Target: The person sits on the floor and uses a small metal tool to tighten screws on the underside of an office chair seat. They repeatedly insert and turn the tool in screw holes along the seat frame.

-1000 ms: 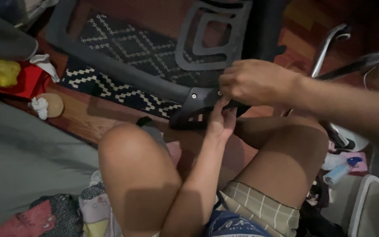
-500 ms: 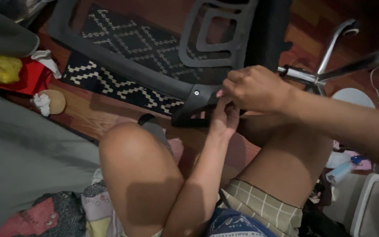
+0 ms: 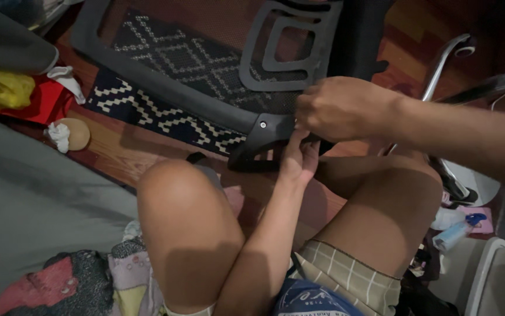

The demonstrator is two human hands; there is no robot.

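A black mesh office-chair back point(image 3: 205, 111) lies tilted across the floor in front of my bent knees. Its black plastic bracket point(image 3: 261, 140) with a small silver screw points toward me. My left hand point(image 3: 298, 159) reaches up between my knees and holds the underside of that bracket with its fingers. My right hand point(image 3: 337, 108) comes in from the right, fingers closed around the chair part just above the left hand. What the right fingers pinch is hidden.
A patterned black-and-white rug point(image 3: 165, 111) lies under the chair back on a wooden floor. A chrome chair leg point(image 3: 440, 64) stands at the right. Red and yellow bags point(image 3: 12, 93) and crumpled tissue point(image 3: 59, 134) sit at the left, a grey mattress point(image 3: 36, 205) below them, a small bottle point(image 3: 454, 234) at right.
The view has shifted slightly. My right hand has stayed on the bracket area with small movements; the left hand remains under it.
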